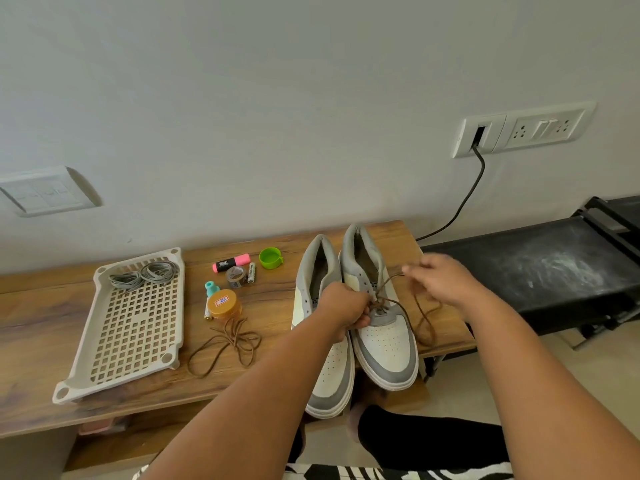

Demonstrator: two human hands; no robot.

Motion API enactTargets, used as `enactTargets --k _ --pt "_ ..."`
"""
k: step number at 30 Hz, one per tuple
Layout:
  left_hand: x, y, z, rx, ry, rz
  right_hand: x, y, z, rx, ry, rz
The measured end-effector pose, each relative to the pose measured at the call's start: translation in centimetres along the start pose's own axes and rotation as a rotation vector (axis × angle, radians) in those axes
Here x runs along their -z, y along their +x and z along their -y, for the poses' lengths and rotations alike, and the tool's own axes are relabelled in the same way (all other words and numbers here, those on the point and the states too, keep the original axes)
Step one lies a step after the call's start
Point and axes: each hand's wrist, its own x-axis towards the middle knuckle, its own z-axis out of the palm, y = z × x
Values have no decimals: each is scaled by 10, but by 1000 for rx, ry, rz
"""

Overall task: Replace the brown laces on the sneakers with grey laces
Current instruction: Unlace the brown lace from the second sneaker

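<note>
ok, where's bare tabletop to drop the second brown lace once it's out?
Bare wood lies between the pulled brown lace and the left sneaker, and left of the tray. It is crowded behind the lace, around the jar, tape and highlighter. The right table edge by the right sneaker has little room.

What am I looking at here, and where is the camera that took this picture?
No machine here: a person wears a wide-angle camera on the head, looking down at their own two bare arms. On the wooden table stand two white-and-grey sneakers. The left hand grips the right-hand sneaker at its tongue, while the right hand, blurred, appears to pull the thin brown lace out of it. Another loose brown lace already lies on the table. The coiled grey laces wait in the beige plastic grid tray. Nearby lie a pink highlighter and a green cap.
</note>
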Motion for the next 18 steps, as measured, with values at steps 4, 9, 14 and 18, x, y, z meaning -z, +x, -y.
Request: enactTargets --k 4,9,14,18 --pt "-1 0 -1 6 -33 -24 -10 4 6 175 419 -137" --pt "-1 -2 -3 41 -44 4 -16 2 0 211 -311 -55" --pt "-4 -4 -6 53 -24 29 -24 9 1 269 -323 -20" --pt "4 -13 -14 28 -37 206 -26 10 -3 233 -243 140"
